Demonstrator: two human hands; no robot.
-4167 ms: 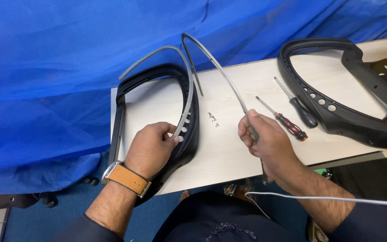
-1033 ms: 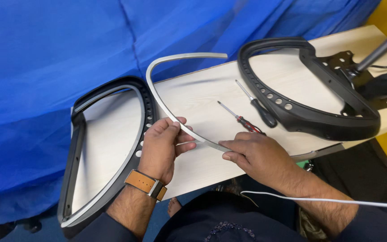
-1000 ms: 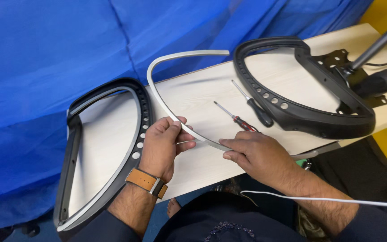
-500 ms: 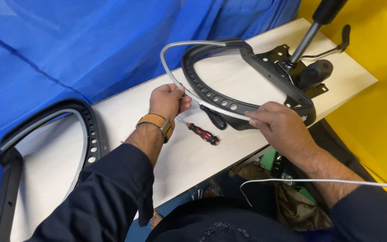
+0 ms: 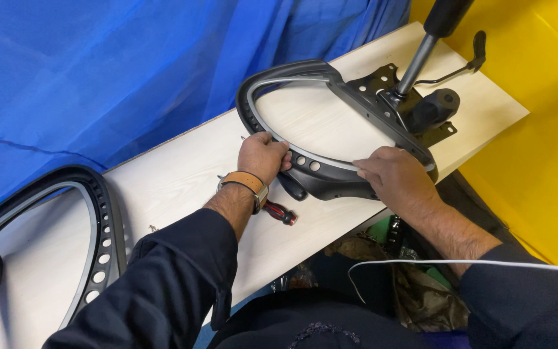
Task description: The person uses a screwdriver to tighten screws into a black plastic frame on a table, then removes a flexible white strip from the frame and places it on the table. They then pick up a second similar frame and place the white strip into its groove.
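No packages, labels, signs or screens seen anywhere around the wooden board (image 5: pixel 182 187); none beside, on or beyond it.

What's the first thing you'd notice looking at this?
A big black ring-shaped frame on the pale table, with both hands on it: left hand on its near-left edge, right hand on its near-right edge. Behind hangs a blue cloth; a yellow sheet lies right.
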